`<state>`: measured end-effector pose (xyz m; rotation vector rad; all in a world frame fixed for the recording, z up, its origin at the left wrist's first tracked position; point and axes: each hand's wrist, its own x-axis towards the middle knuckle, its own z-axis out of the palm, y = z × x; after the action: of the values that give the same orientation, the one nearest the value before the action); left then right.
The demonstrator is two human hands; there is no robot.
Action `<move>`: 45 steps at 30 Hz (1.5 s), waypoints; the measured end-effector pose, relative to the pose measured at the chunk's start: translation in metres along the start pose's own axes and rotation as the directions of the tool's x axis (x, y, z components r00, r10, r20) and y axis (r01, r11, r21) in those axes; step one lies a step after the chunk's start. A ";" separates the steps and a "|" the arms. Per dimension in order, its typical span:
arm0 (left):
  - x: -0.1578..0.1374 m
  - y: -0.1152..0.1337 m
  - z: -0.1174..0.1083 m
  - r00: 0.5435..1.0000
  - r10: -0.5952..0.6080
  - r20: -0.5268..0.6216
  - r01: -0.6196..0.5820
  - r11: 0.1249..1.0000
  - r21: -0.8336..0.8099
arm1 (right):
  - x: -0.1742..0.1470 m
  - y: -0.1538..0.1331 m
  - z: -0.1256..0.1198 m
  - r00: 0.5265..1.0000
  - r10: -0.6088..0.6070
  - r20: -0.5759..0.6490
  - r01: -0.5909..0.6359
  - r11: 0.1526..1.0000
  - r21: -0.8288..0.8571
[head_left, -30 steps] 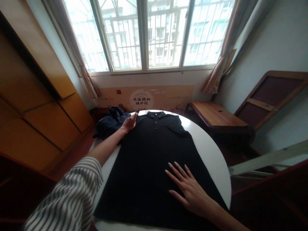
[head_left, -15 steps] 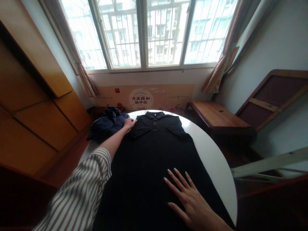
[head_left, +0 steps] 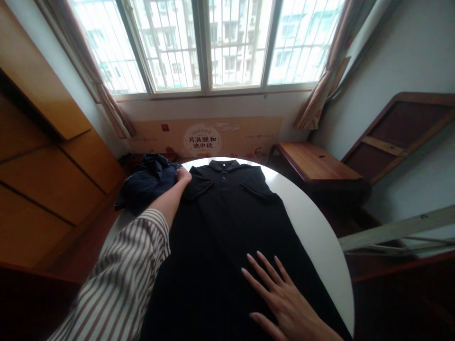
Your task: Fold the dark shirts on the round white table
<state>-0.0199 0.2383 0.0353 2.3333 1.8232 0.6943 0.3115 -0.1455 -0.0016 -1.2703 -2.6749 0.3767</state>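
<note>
A black short-sleeved polo shirt [head_left: 227, 227] lies spread on a round white table [head_left: 313, 227], its buttoned collar towards the window. My left hand [head_left: 184, 175] is closed on the shirt's edge at the left shoulder, by the folded-in sleeve. Spread fingers of my right hand [head_left: 280, 296] rest flat on the lower right part of the shirt. Just beyond my left hand a bundle of dark blue cloth [head_left: 147, 182] is heaped on the table's left edge.
On the right stand a low wooden table [head_left: 318, 163] and a leaning wooden panel [head_left: 394, 137]. A pale bar [head_left: 401, 229] reaches close to the table's right edge. Wooden cabinets [head_left: 46, 180] line the left; a printed banner [head_left: 249, 137] sits below the window.
My left hand has drawn the shirt's shoulder edge slightly to the left, and a faint crease runs across the front. My right hand stays flat. The view has shifted a little.
</note>
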 end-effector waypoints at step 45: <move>-0.438 0.050 -0.078 0.856 0.477 0.198 -0.496 0.866 0.059 | -0.072 -0.033 -0.008 0.862 -0.443 -0.246 0.381 0.887 -0.262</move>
<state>-0.0861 -0.2031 -0.0043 2.8585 1.2233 0.4131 0.3343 -0.2202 0.0134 -0.6791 -2.6625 -0.1462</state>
